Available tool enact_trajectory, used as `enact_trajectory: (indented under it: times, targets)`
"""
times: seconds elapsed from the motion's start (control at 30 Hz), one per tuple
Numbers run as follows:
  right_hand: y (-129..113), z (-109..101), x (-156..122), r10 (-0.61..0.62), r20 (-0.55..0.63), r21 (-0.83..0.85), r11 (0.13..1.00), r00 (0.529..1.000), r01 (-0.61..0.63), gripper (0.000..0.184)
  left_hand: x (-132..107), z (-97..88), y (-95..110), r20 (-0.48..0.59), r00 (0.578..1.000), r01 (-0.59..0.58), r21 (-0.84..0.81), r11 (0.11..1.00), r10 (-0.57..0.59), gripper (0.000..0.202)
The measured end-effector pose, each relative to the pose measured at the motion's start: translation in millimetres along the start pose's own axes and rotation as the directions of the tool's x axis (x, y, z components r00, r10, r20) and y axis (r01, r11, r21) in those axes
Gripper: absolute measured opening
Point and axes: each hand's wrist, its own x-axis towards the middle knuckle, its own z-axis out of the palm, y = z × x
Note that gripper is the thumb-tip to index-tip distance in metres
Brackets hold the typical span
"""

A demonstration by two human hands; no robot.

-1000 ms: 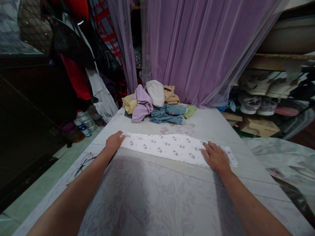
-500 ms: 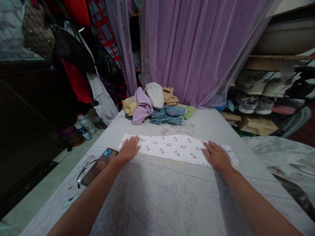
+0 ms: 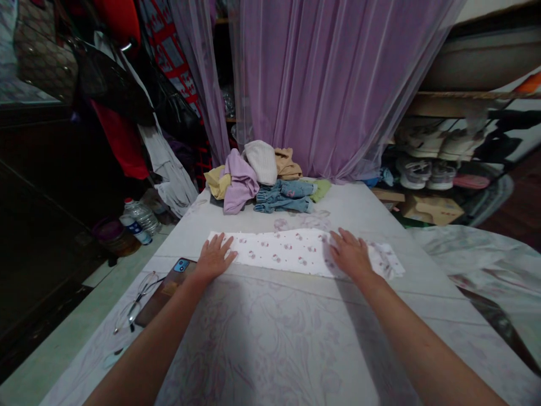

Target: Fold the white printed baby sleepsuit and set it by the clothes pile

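Observation:
A white garment with a small printed pattern (image 3: 287, 249) lies folded into a long strip across the table. It looks like a pair of child's pants, though the fold hides its full shape. On its left end my left hand (image 3: 214, 258) rests flat, fingers spread. My right hand (image 3: 351, 254) lies with fingers apart on the strip toward its right end. Beyond that hand, the right end of the cloth is slightly crumpled.
At the table's far side is a clothes pile: a lilac garment (image 3: 240, 180), a white ribbed one (image 3: 261, 162) and blue jeans (image 3: 285, 196). Near my left forearm lie a phone (image 3: 164, 293) and eyeglasses (image 3: 134, 307). A shoe rack (image 3: 426, 172) stands to the right.
My right hand has moved left along the cloth, and the cloth's right end has become more wrinkled. My left hand stays on the left end. The view has shifted slightly.

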Motion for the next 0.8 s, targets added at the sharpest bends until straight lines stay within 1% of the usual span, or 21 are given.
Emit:
enact_trajectory:
  times: [0.07, 0.13, 0.17, 0.2, 0.3, 0.37, 0.43, 0.5, 0.57, 0.6, 0.63, 0.7, 0.8]
  targets:
    - [-31, -7, 4, -0.119, 0.041, 0.092, 0.989, 0.992, 0.115, 0.05, -1, 1.3, -1, -0.036, 0.999, -0.006, 0.003, 1.0, 0.006, 0.055]
    - [-55, -5, 9, -0.267, 0.07, 0.179, 0.951, 0.961, 0.251, 0.049, -1, 3.9, -4, -0.064, 0.998, -0.01, 0.002, 1.0, 0.01, 0.054]
    - [-63, -2, 11, -0.293, 0.086, 0.203, 0.941, 0.952, 0.271, 0.048, 0, 5.2, -5, -0.073, 0.997, -0.013, 0.0, 1.0, 0.013, 0.053]
    - [-67, 2, 14, -0.287, 0.094, 0.223, 0.939, 0.953, 0.26, 0.048, 0, 6.4, -6, -0.081, 0.997, -0.016, -0.002, 1.0, 0.016, 0.052]
    - [-64, 15, 21, -0.198, 0.07, 0.264, 0.949, 0.978, 0.173, 0.046, 1, 7.9, -7, -0.088, 0.996, -0.028, 0.005, 1.0, 0.028, 0.051]
    - [-56, 18, 27, -0.172, 0.034, 0.291, 0.944, 0.985, 0.155, 0.042, 2, 7.6, -7, -0.089, 0.996, -0.029, 0.012, 0.999, 0.03, 0.051]
    - [-48, 16, 36, -0.151, 0.011, 0.306, 0.941, 0.988, 0.141, 0.039, 1, 7.1, -6, -0.096, 0.995, -0.023, 0.011, 1.0, 0.024, 0.052]
    - [-42, 11, 46, -0.08, 0.002, 0.29, 0.954, 0.997, 0.076, 0.039, 1, 6.7, -5, -0.106, 0.994, -0.02, 0.006, 1.0, 0.021, 0.052]
    - [-38, 4, 57, -0.022, 0.01, 0.25, 0.968, 1.0, 0.019, 0.043, 0, 6.5, -4, -0.118, 0.993, -0.025, 0.003, 1.0, 0.025, 0.052]
    - [-36, 1, 63, -0.028, 0.027, 0.23, 0.973, 0.999, 0.021, 0.047, 0, 6.4, -4, -0.126, 0.992, -0.027, 0.001, 1.0, 0.027, 0.052]
    - [-35, -2, 69, -0.066, 0.059, 0.209, 0.977, 0.996, 0.052, 0.051, 0, 6.3, -4, -0.134, 0.991, -0.028, 0.0, 1.0, 0.028, 0.052]
    - [-34, -7, 78, -0.188, 0.154, 0.174, 0.972, 0.97, 0.161, 0.053, 0, 6.3, -4, -0.147, 0.989, -0.029, 0.0, 1.0, 0.029, 0.052]
    - [-33, -14, 88, -0.313, 0.251, 0.143, 0.948, 0.916, 0.285, 0.045, 0, 6.2, -5, -0.156, 0.987, -0.041, 0.015, 0.999, 0.043, 0.052]
